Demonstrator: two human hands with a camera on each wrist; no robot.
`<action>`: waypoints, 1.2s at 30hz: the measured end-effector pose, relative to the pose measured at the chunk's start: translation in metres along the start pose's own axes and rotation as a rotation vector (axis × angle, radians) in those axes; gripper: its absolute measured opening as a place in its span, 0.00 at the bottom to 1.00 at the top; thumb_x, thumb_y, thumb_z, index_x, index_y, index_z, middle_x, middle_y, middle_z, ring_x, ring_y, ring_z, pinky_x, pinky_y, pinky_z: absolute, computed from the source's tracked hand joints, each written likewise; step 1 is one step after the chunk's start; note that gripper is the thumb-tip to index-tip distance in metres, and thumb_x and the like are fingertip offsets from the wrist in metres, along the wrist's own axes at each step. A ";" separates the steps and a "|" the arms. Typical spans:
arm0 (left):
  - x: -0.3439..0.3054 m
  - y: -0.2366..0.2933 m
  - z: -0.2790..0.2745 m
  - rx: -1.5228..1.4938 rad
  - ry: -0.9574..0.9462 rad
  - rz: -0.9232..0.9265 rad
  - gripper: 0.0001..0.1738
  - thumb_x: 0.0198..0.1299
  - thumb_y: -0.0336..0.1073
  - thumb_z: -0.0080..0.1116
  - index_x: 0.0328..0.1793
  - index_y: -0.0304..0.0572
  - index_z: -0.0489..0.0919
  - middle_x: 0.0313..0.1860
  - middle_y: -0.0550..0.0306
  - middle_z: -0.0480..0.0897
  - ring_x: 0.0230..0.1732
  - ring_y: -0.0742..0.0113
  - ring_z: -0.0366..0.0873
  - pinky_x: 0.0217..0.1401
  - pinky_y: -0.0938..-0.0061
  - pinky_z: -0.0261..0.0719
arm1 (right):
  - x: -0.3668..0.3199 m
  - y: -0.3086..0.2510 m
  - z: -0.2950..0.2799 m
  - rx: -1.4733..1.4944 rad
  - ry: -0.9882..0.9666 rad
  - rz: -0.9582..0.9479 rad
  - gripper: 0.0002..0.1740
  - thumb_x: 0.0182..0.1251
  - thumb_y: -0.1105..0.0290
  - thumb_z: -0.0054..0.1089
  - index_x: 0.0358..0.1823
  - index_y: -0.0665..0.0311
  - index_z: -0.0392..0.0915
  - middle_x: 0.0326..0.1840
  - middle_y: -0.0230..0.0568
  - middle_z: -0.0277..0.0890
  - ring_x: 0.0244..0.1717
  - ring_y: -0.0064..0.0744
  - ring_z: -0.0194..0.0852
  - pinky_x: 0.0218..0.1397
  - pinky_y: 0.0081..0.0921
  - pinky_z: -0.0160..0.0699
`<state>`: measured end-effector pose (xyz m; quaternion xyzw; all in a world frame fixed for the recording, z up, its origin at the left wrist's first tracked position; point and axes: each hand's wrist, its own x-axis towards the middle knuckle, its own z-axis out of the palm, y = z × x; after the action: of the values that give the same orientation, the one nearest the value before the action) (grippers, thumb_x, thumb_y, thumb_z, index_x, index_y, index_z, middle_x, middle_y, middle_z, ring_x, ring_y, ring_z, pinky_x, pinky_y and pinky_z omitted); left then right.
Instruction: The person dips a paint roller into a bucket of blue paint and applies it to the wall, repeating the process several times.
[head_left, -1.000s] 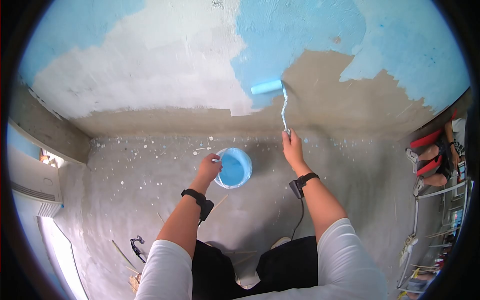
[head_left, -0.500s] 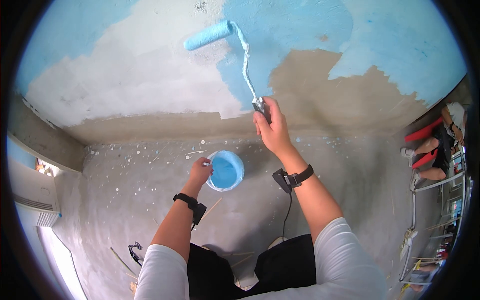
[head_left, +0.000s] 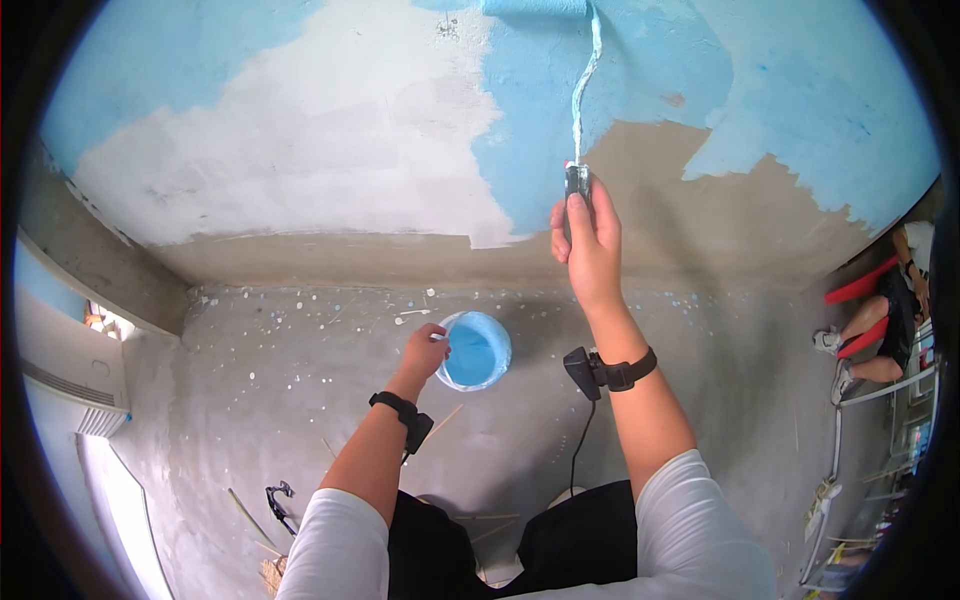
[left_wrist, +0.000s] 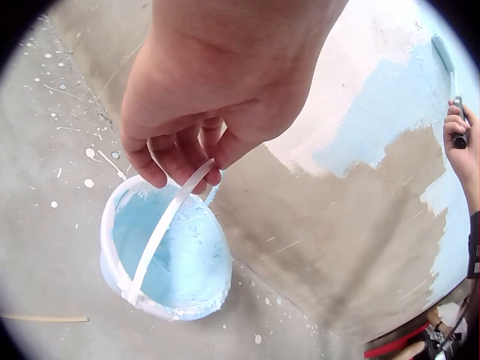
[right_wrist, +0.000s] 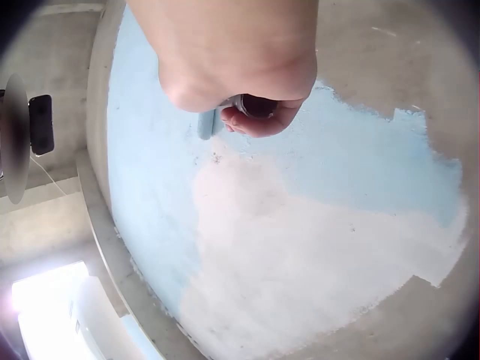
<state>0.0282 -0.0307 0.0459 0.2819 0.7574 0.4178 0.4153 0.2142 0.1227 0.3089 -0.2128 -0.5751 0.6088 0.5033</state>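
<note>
Against a half-painted wall point(head_left: 300, 150), a person's right hand point(head_left: 590, 240) holds a paint roller point(head_left: 580, 100) raised high. Its fingers point(right_wrist: 259, 121) are curled round the dark grip, with the thumb laid up along it. From the grip the roller's paint-coated wire frame climbs to the blue sleeve point(head_left: 535, 6), which sits at the very top edge of the head view over a patch of wall already coated light blue. Whether the sleeve touches the wall cannot be told.

Lower and to the left, the left hand point(head_left: 425, 350) has its fingers point(left_wrist: 176, 154) hooked under the white bail handle point(left_wrist: 169, 225) of a small white bucket point(head_left: 478, 350) holding light blue paint. The bucket is just below that hand, low over the grey concrete floor point(head_left: 300, 420) and near the foot of the wall. Whether it rests on the floor or hangs from the handle cannot be told.

The wall shows blue areas at upper left, centre and right, with a pale whitish patch between them and a bare brown band along the bottom. Paint flecks point(head_left: 300, 300) dot the floor close to the wall.

Both wrists carry black straps point(head_left: 395, 405) with small cameras, and a cable point(head_left: 578, 450) hangs from the right one. A thin stick point(head_left: 440, 412) lies on the floor by the left forearm. At the far right edge another person point(head_left: 880, 320) sits low beside the wall, partly cut off.
</note>
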 end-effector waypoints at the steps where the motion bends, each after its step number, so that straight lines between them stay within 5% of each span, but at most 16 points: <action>1: 0.000 0.000 0.000 0.000 0.001 -0.001 0.13 0.59 0.30 0.59 0.50 0.35 0.79 0.30 0.49 0.86 0.28 0.66 0.84 0.33 0.72 0.81 | 0.000 0.002 -0.001 0.001 -0.001 0.001 0.18 0.79 0.68 0.46 0.65 0.64 0.68 0.28 0.28 0.68 0.21 0.10 0.57 0.21 0.13 0.57; 16: -0.003 0.001 0.000 0.024 0.007 0.023 0.13 0.58 0.31 0.60 0.49 0.36 0.79 0.30 0.49 0.86 0.29 0.66 0.85 0.35 0.71 0.82 | -0.042 0.142 -0.056 -0.536 0.015 -0.064 0.24 0.75 0.74 0.44 0.71 0.66 0.62 0.28 0.38 0.71 0.25 0.28 0.68 0.32 0.27 0.71; 28: -0.002 0.005 0.002 0.032 0.008 0.008 0.13 0.58 0.30 0.59 0.50 0.36 0.79 0.30 0.49 0.86 0.29 0.66 0.84 0.34 0.72 0.81 | -0.010 0.049 -0.012 -0.567 0.037 -0.210 0.21 0.76 0.70 0.46 0.67 0.69 0.68 0.30 0.42 0.74 0.27 0.31 0.70 0.36 0.27 0.72; 36: -0.004 0.008 0.002 0.017 0.006 0.001 0.13 0.58 0.28 0.59 0.50 0.36 0.79 0.31 0.49 0.86 0.29 0.65 0.84 0.34 0.72 0.81 | -0.014 0.071 -0.025 -0.815 0.044 -0.266 0.19 0.76 0.68 0.47 0.63 0.67 0.68 0.40 0.58 0.81 0.41 0.60 0.80 0.41 0.43 0.77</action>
<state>0.0326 -0.0287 0.0538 0.2846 0.7621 0.4123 0.4102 0.2152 0.1348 0.2334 -0.3313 -0.7802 0.2569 0.4642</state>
